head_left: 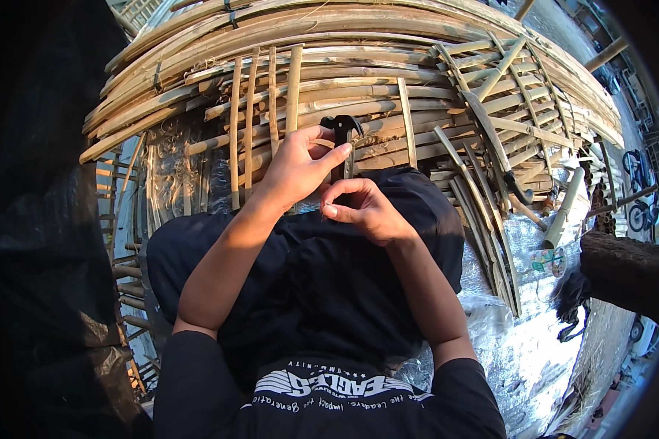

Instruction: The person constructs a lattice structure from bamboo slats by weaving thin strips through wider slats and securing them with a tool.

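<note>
My left hand [300, 167] is raised in front of my lap. Its thumb and fingers close around a hammer-like tool [341, 126] with a black, claw-shaped head; the grip is partly hidden by the hand. Just below and to its right, my right hand [370, 211] pinches thumb and forefinger together. Whatever sits in that pinch is too small to name. Beyond both hands lie split bamboo strips [373, 91], and several short slats, one a pale upright slat [293, 91], rest across them.
Long bamboo strips [271, 33] are stacked at the back. A bamboo lattice [523, 91] lies at the right, beside a curved piece with a black hooked end [523, 196]. Loose slats [483, 234] rest on silvery sheeting [505, 351]. A thick brown log [626, 274] juts in at right.
</note>
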